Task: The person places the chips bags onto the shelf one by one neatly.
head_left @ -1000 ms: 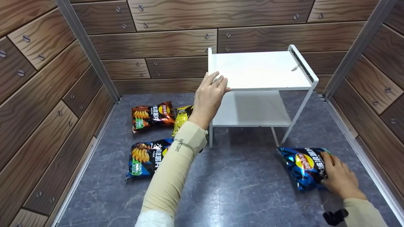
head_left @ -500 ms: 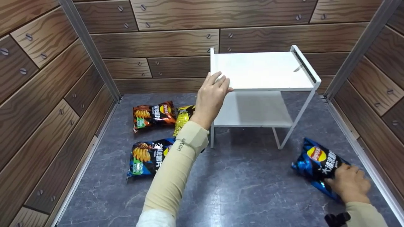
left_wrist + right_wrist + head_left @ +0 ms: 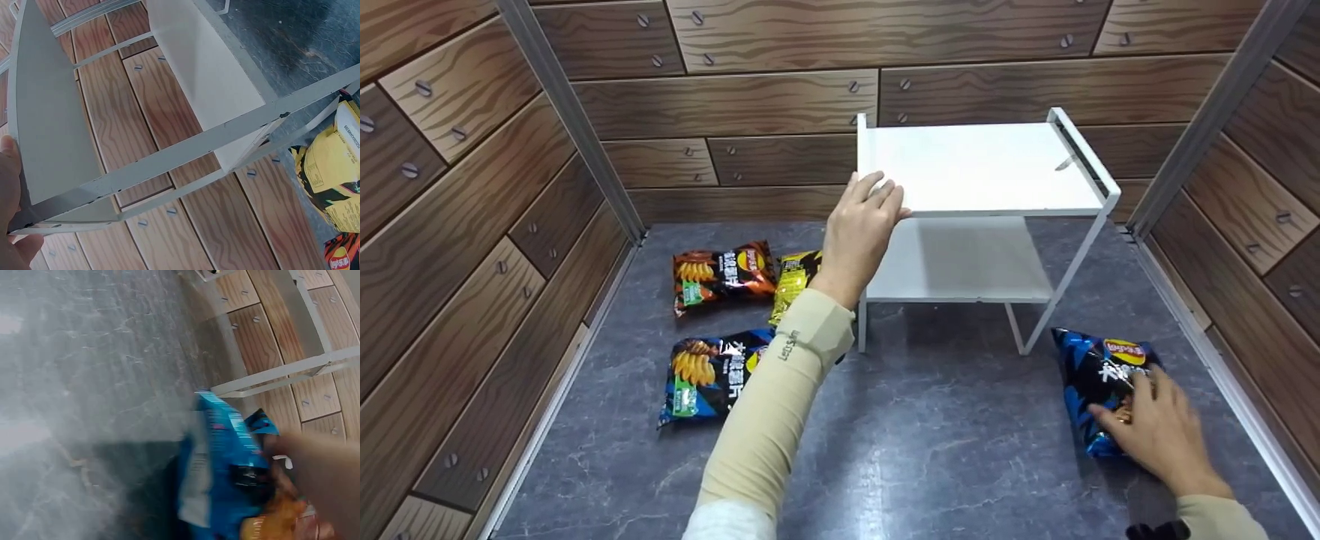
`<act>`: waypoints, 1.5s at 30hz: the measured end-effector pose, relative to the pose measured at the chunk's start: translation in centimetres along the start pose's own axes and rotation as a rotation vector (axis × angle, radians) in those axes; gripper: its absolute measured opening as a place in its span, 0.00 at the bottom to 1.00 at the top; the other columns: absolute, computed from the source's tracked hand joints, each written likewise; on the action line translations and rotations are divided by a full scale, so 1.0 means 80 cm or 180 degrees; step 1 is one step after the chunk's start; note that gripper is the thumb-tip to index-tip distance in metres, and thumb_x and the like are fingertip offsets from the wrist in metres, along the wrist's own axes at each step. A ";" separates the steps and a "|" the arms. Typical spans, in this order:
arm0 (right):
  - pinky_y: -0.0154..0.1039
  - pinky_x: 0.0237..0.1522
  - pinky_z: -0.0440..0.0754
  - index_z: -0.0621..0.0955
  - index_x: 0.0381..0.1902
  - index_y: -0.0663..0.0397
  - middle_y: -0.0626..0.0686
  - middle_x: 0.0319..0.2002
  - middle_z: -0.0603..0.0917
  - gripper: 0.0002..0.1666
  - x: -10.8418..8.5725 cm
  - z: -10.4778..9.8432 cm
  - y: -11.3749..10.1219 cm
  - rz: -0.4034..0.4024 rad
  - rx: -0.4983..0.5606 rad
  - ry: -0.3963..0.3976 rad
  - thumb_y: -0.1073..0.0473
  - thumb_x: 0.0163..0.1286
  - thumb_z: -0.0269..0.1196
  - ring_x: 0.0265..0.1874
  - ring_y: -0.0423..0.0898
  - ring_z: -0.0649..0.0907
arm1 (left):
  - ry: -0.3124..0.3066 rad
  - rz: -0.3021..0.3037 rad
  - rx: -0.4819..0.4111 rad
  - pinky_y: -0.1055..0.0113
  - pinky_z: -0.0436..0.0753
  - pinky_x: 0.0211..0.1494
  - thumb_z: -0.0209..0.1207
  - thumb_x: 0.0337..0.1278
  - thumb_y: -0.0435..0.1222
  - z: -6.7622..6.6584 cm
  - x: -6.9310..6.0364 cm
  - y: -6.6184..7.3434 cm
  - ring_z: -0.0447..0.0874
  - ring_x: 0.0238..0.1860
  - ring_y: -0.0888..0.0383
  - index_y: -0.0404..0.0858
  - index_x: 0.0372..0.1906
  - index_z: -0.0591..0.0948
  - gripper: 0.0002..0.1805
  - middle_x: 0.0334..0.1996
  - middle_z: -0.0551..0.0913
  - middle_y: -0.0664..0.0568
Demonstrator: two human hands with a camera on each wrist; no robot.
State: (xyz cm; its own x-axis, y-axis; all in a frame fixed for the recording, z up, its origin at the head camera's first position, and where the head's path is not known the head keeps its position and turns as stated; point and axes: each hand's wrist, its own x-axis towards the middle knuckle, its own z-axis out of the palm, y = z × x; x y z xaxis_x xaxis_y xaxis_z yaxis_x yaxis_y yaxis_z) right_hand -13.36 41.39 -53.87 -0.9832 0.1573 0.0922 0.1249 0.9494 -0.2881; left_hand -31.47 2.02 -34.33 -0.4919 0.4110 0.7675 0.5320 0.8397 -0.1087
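My left hand (image 3: 859, 232) grips the front left corner of a white two-tier shelf (image 3: 990, 165). Seen from the left wrist, its fingertip lies on the top board and the thumb (image 3: 29, 247) is at the other side of the frame bar. To the shelf's front right, my right hand (image 3: 1166, 431) holds a blue and black bag of potato chips (image 3: 1087, 379), with thumb and fingers spread over its near right part. The right wrist view shows this chip bag (image 3: 225, 455) blurred, its far side partly hidden by the hand (image 3: 320, 472).
Left of the shelf lie an orange and black chip bag (image 3: 724, 274), a yellow chip bag (image 3: 791, 283) partly behind my arm, and another blue chip bag (image 3: 716, 375). Wood-patterned walls (image 3: 780, 105) enclose the grey marbled floor (image 3: 930, 435) on three sides.
The blue chip bag in my right hand has swung around and now lies more lengthwise, its printing turned. My left hand stays on the shelf corner, and the shelf has not moved.
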 end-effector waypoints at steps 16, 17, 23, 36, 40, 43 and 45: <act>0.84 0.61 0.39 0.39 0.78 0.65 0.67 0.78 0.34 0.79 -0.022 0.015 -0.009 -0.0310 -0.0052 -0.0472 0.23 0.51 0.65 0.72 0.79 0.40 | -0.0032 -0.0016 0.0051 0.55 0.71 0.73 0.47 0.70 0.50 -0.001 -0.001 0.001 0.79 0.62 0.56 0.40 0.48 0.84 0.22 0.50 0.88 0.53; 0.84 0.61 0.39 0.39 0.78 0.65 0.68 0.78 0.35 0.80 -0.022 0.013 -0.009 -0.0330 -0.0086 -0.0537 0.22 0.50 0.65 0.72 0.79 0.40 | -0.0039 -0.0013 0.0060 0.55 0.72 0.73 0.47 0.70 0.50 -0.001 -0.001 0.001 0.79 0.62 0.56 0.40 0.48 0.84 0.22 0.51 0.88 0.53; 0.85 0.61 0.41 0.33 0.79 0.57 0.68 0.78 0.31 0.89 -0.022 0.003 -0.006 -0.0441 -0.0012 -0.0867 0.22 0.38 0.71 0.72 0.79 0.38 | -0.0066 -0.0011 0.0065 0.55 0.72 0.73 0.46 0.70 0.51 -0.002 -0.001 0.001 0.79 0.62 0.56 0.40 0.48 0.84 0.23 0.51 0.88 0.53; 0.82 0.55 0.62 0.46 0.80 0.55 0.69 0.75 0.56 0.85 -0.025 0.017 0.008 -0.0870 -0.0149 -0.0028 0.51 0.28 0.84 0.64 0.78 0.63 | -0.0073 -0.0028 0.0100 0.56 0.71 0.73 0.46 0.70 0.51 -0.003 0.000 0.003 0.79 0.62 0.57 0.40 0.47 0.84 0.23 0.50 0.88 0.54; 0.80 0.55 0.60 0.52 0.79 0.54 0.68 0.72 0.63 0.78 -0.025 0.028 0.009 -0.0818 -0.0044 0.0360 0.56 0.31 0.81 0.63 0.75 0.64 | -0.0074 -0.0033 0.0133 0.56 0.72 0.73 0.47 0.69 0.52 -0.002 0.000 0.004 0.79 0.61 0.58 0.41 0.47 0.84 0.23 0.50 0.88 0.55; 0.83 0.59 0.51 0.52 0.79 0.49 0.66 0.74 0.61 0.75 -0.025 0.033 0.010 -0.0740 0.0116 0.0375 0.57 0.34 0.80 0.69 0.75 0.58 | -0.0088 -0.0044 0.0144 0.56 0.72 0.73 0.46 0.68 0.52 -0.002 0.000 0.004 0.79 0.62 0.58 0.41 0.46 0.84 0.23 0.50 0.88 0.55; 0.84 0.61 0.47 0.53 0.79 0.50 0.66 0.75 0.59 0.74 -0.025 0.035 0.010 -0.0729 0.0191 0.0362 0.59 0.35 0.80 0.72 0.75 0.54 | -0.0090 -0.0036 0.0138 0.56 0.72 0.73 0.46 0.68 0.52 -0.003 0.000 0.004 0.79 0.62 0.57 0.41 0.47 0.84 0.23 0.50 0.88 0.55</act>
State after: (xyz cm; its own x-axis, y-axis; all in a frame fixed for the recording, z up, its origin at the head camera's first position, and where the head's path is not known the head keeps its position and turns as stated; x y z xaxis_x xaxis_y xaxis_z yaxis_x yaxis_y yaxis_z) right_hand -11.65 41.05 -56.92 -0.9633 -0.0272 0.2670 -0.1107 0.9465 -0.3031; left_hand -31.18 2.20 -34.22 -0.5172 0.4109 0.7508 0.4963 0.8587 -0.1280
